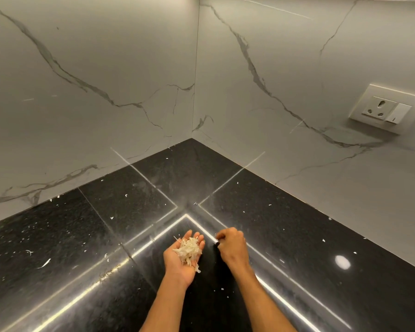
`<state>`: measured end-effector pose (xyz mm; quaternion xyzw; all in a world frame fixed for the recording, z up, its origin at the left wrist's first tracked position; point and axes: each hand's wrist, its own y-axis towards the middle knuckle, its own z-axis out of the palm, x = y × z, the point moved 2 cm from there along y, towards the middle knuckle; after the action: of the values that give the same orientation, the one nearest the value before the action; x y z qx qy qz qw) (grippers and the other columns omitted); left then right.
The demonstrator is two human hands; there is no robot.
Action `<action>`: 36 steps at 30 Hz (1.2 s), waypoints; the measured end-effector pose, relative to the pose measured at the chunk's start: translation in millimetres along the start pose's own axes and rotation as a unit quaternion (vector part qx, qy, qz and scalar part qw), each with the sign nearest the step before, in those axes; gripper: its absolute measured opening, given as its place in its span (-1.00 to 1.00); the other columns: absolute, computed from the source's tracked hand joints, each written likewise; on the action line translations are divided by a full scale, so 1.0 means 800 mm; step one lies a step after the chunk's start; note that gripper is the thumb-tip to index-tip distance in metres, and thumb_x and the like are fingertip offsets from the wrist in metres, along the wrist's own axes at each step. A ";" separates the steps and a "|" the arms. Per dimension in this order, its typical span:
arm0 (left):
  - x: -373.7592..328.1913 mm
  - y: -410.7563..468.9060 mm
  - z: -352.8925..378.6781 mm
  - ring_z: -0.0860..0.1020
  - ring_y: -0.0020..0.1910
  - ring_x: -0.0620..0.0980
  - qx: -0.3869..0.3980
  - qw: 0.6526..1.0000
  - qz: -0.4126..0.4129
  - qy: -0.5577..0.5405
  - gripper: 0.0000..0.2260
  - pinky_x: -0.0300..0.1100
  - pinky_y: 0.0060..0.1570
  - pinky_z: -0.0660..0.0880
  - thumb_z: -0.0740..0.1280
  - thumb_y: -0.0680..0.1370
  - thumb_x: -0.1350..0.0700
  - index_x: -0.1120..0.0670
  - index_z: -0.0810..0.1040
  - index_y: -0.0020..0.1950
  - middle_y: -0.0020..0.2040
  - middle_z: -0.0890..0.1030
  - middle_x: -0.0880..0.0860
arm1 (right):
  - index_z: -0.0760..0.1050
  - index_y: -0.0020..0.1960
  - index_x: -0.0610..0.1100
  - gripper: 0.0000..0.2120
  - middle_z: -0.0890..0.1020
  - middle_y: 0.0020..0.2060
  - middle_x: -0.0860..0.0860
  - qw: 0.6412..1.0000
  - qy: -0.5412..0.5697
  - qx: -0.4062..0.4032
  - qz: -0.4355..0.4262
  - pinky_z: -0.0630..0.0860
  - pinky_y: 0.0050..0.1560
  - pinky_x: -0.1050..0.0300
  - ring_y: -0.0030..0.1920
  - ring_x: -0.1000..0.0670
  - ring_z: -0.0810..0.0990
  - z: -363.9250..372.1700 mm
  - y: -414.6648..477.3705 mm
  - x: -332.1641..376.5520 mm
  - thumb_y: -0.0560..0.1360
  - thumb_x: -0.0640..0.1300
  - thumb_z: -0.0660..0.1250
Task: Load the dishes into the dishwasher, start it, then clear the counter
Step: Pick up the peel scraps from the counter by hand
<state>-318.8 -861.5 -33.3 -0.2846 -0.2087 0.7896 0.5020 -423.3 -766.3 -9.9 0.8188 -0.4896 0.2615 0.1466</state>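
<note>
Black counter (297, 236), corner spot, marble-look walls (106, 68) close it off at the back on both sides. Far left of the left hand (177, 265): loose white flecks scattered on the counter, one longer curved sliver (44, 263) among them, all well apart from both hands.

Left hand is palm up, fingers relaxed and slightly cupped, carrying a pile of scraps (189, 250). The pile sits on the palm and finger bases: pale cream, thin, dry-looking shreds and flakes, loosely heaped, a few hanging off toward the wrist.

Just right of the left hand is the right hand (233, 245), knuckles up, fingers curled down with the tips at the counter surface; cannot tell if it pinches a fleck. The hands are near each other, not touching. A few small flecks (222, 289) lie on the counter between the forearms, nearer the camera than the left hand.

Further right of the left hand: more sparse flecks, a bright lamp reflection, bare glossy slab up to the wall. High on that right wall is a socket (380, 109) with a switch. The counter's front edge is out of view.
</note>
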 end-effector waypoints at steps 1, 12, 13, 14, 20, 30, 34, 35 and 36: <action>0.003 -0.002 0.000 0.49 0.23 0.26 0.000 1.000 -0.001 0.002 -0.68 0.08 0.30 0.39 0.06 0.63 0.14 0.26 0.50 0.22 0.24 0.52 0.30 | 0.71 -0.12 -0.09 -0.75 0.72 -0.17 0.00 0.997 0.071 0.006 0.041 0.62 -0.11 0.14 -0.17 0.04 0.68 -0.006 0.000 0.001 0.44 -0.36 0.32; 0.028 -0.019 0.006 0.58 0.03 0.19 0.070 0.997 -0.023 0.033 -0.64 0.01 0.15 0.46 0.06 0.59 0.13 0.25 0.56 0.18 0.07 0.62 0.26 | 0.71 -0.21 -0.11 -0.76 0.72 -0.24 -0.07 0.987 0.048 0.154 -0.003 0.67 -0.19 0.06 -0.18 -0.02 0.70 -0.052 -0.015 0.079 0.38 -0.41 0.37; 0.029 -0.019 0.005 0.57 0.03 0.18 0.072 0.997 -0.025 0.033 -0.64 0.01 0.16 0.46 0.06 0.58 0.14 0.24 0.56 0.19 0.08 0.61 0.25 | 0.71 -0.18 -0.13 -0.77 0.71 -0.23 -0.08 0.988 0.025 0.152 -0.012 0.68 -0.19 0.04 -0.19 -0.03 0.70 -0.052 -0.016 0.083 0.39 -0.40 0.37; 0.029 -0.020 0.005 0.57 0.04 0.18 0.076 0.996 -0.024 0.033 -0.64 0.01 0.20 0.44 0.06 0.59 0.14 0.24 0.56 0.20 0.09 0.60 0.26 | 0.71 -0.17 -0.14 -0.78 0.71 -0.22 -0.10 0.988 0.007 0.154 -0.017 0.68 -0.20 0.01 -0.20 -0.05 0.70 -0.050 -0.016 0.085 0.40 -0.39 0.37; 0.028 -0.029 0.006 0.57 0.10 0.24 0.068 0.997 -0.018 0.025 -0.63 0.10 0.20 0.46 0.02 0.63 0.15 0.28 0.52 0.23 0.12 0.60 0.31 | 0.72 -0.12 -0.12 -0.84 0.72 -0.19 -0.10 0.982 0.001 0.187 -0.024 0.68 -0.16 -0.06 -0.20 -0.07 0.71 -0.054 -0.016 0.086 0.43 -0.27 0.36; 0.028 -0.031 0.008 0.55 0.09 0.25 0.056 0.997 -0.041 -0.023 -0.68 0.11 0.21 0.44 0.07 0.62 0.13 0.26 0.54 0.15 0.09 0.59 0.33 | 0.66 -0.16 -0.06 -0.72 0.70 -0.16 -0.03 0.986 0.133 0.091 0.027 0.66 -0.16 0.07 -0.16 0.03 0.68 -0.077 0.005 0.055 0.43 -0.42 0.33; 0.021 -0.033 0.010 0.55 0.08 0.25 0.063 0.997 -0.031 -0.045 -0.68 0.13 0.11 0.53 0.06 0.62 0.15 0.27 0.54 0.14 0.03 0.62 0.31 | 0.67 -0.17 -0.06 -0.75 0.71 -0.09 -0.07 0.989 0.103 0.050 0.094 0.63 0.05 -0.01 -0.03 -0.02 0.68 -0.062 0.014 0.007 0.43 -0.39 0.36; 0.018 -0.033 0.009 0.54 0.10 0.26 0.063 0.996 -0.027 -0.048 -0.67 0.15 0.12 0.53 0.05 0.62 0.14 0.28 0.53 0.15 0.06 0.60 0.32 | 0.68 -0.12 -0.08 -0.78 0.70 -0.05 -0.08 0.989 0.086 0.060 0.105 0.62 0.08 0.01 -0.01 -0.02 0.67 -0.056 0.012 -0.003 0.44 -0.37 0.37; 0.015 -0.034 0.008 0.53 0.12 0.27 0.061 0.997 -0.026 -0.050 -0.67 0.16 0.16 0.51 0.04 0.63 0.14 0.28 0.52 0.17 0.11 0.58 0.33 | 0.69 -0.08 -0.09 -0.82 0.70 -0.02 -0.07 0.988 0.069 0.084 0.112 0.61 0.10 0.03 0.00 -0.02 0.67 -0.047 0.011 -0.012 0.44 -0.33 0.41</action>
<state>-309.1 -839.9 -14.4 -0.2083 -0.1917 0.8009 0.5276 -445.5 -744.6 15.5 0.7481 -0.5434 0.3722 0.0810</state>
